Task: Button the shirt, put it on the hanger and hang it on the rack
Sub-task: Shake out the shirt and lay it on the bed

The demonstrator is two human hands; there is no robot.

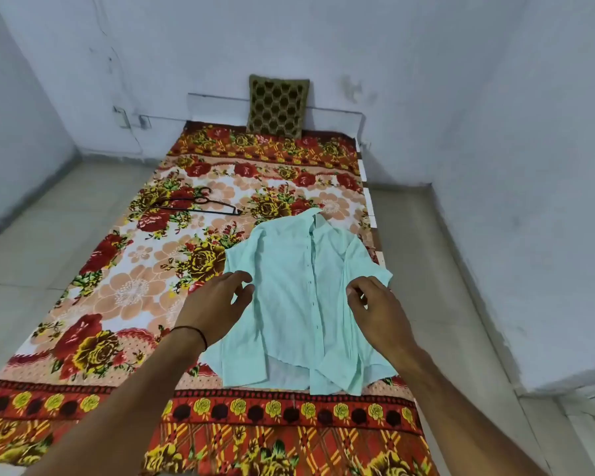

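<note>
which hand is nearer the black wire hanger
Left. The left hand is at the mint-green shirt's edge nearest the black wire hanger; the right hand, at its far edge.

Your forearms run off the bottom edge, and so does the near end of the bed (289, 424). Your left hand (217, 304) covers one edge of the shirt (289, 304), and your right hand (375, 307) hides part of the other side. Can't tell if the right fingers pinch cloth. Buttons too small to tell if they're fastened. Hanger (200, 200) hook blurs into the floral print.
</note>
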